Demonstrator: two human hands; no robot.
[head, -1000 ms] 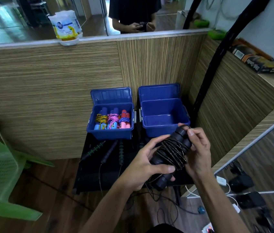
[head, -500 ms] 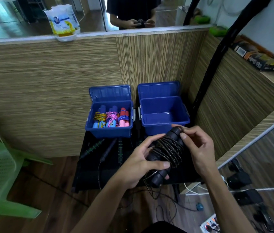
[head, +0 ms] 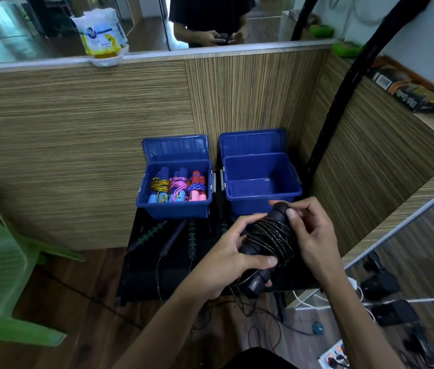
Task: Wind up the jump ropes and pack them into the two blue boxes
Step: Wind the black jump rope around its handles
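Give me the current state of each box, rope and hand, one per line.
Left blue box: lid up, three wound ropes inside.
Right blue box: lid up, nothing visible inside.
Black jump rope: wound round its handles, some cord hanging loose.
Left hand: grips the bundle.
Right hand: pinches the bundle's top.
Green-banded ropes: unwound on the table.

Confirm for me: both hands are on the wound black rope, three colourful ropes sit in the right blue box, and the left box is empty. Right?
Not quite: the boxes are swapped. The head view shows the three colourful ropes in the left blue box, and the right blue box is the empty one. Both the left hand and the right hand do hold the wound black rope.
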